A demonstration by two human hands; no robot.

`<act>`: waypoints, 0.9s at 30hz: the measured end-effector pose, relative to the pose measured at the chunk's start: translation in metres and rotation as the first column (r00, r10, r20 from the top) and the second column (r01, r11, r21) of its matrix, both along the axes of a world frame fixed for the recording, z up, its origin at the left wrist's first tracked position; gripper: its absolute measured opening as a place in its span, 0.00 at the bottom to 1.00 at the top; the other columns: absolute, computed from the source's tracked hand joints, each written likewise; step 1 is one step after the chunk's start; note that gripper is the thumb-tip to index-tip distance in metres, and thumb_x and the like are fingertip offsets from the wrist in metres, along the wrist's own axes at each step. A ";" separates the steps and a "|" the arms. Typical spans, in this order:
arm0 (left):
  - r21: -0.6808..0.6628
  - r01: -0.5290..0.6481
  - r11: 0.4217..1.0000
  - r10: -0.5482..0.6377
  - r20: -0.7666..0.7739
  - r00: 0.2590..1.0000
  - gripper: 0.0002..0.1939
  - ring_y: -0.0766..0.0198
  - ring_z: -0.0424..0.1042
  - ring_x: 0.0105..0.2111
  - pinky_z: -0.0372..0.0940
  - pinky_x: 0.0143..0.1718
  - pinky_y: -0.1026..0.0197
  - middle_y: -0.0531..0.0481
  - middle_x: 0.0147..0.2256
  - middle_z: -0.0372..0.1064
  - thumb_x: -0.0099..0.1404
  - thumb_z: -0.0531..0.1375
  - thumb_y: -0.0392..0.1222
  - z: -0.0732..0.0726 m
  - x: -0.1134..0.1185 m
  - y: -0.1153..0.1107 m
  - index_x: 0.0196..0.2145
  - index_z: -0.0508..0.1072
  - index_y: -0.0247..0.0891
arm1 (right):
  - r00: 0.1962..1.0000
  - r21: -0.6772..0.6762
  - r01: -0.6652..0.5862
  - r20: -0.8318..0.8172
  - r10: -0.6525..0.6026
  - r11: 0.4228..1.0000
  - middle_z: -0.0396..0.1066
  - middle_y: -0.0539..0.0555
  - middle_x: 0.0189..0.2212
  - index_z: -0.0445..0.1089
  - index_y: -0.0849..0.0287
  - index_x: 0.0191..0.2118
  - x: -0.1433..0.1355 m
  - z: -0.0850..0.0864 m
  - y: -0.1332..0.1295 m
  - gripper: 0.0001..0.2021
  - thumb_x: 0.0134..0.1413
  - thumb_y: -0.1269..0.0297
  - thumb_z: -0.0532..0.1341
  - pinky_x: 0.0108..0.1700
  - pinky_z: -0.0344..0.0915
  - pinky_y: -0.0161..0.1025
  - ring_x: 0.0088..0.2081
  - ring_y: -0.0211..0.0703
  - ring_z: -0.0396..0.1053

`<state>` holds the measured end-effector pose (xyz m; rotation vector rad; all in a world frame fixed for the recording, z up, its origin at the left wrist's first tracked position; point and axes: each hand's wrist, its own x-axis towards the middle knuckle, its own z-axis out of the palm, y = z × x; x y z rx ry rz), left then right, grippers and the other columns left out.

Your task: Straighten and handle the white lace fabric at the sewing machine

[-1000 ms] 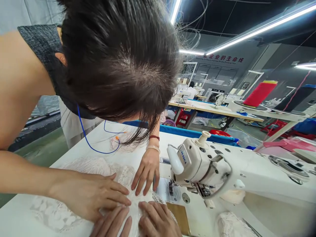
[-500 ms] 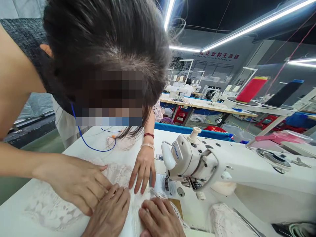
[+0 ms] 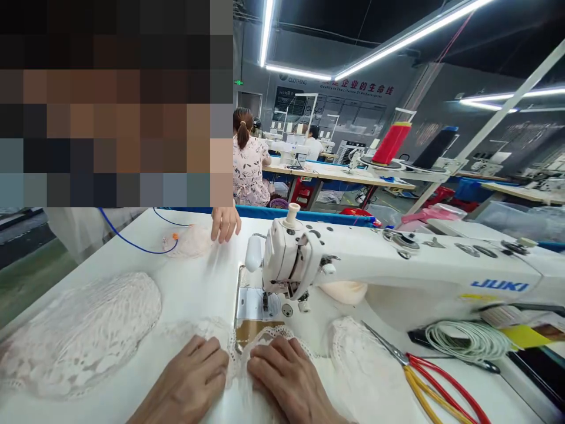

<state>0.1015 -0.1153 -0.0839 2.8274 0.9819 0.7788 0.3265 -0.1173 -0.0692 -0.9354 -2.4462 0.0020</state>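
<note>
The lace [image 3: 260,338] lies at the lower middle of the frame, flat on the table [image 3: 198,282] beneath both of the person's hands, just short of the presser foot [image 3: 265,301] of the machine [image 3: 291,259] and not under it. It looks to be at the laying-out stage: it is spread, but no stitching can be made out on it. The left hand [image 3: 189,377] rests with fingers bent and close together at its edge; the right hand [image 3: 291,377] curls over the scalloped trim. Whether either pinches the cloth, one cannot tell. An oval lace piece [image 3: 88,330] lies at the lower left, another piece [image 3: 353,353] at the lower right beside the scissors [image 3: 405,358]. Compared with the earlier frames, the co-worker no longer leans over the lace; one co-worker's hand [image 3: 226,222] is now farther back, near the upper middle, and the oval piece is uncovered.
</note>
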 end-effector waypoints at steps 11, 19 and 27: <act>-0.128 -0.117 0.985 0.114 -0.029 0.993 0.22 0.59 0.66 0.46 0.58 0.44 0.58 0.48 0.48 0.67 0.62 0.47 0.22 0.030 0.006 0.005 0.46 0.66 0.44 | 0.993 -0.058 0.086 -0.075 -0.090 0.995 0.70 0.54 0.46 0.64 0.57 0.47 -0.003 0.008 0.005 0.14 0.55 0.73 0.60 0.42 0.60 0.44 0.43 0.47 0.65; -0.566 -0.096 0.819 0.046 -0.103 0.994 0.10 0.61 0.65 0.39 0.58 0.46 0.58 0.56 0.34 0.65 0.54 0.58 0.25 0.064 0.009 0.024 0.27 0.70 0.40 | 0.980 -0.319 -0.094 -0.195 0.032 0.943 0.69 0.48 0.33 0.61 0.56 0.32 -0.003 0.023 0.015 0.06 0.55 0.75 0.57 0.45 0.61 0.42 0.36 0.40 0.67; -0.867 -0.149 0.476 0.121 -0.104 0.987 0.04 0.65 0.62 0.28 0.54 0.27 0.67 0.58 0.24 0.62 0.53 0.61 0.41 0.096 -0.004 0.014 0.26 0.72 0.39 | 0.927 -0.735 -0.360 -0.354 0.128 0.574 0.59 0.44 0.21 0.65 0.59 0.29 -0.002 0.054 0.020 0.04 0.52 0.73 0.57 0.24 0.54 0.29 0.23 0.32 0.57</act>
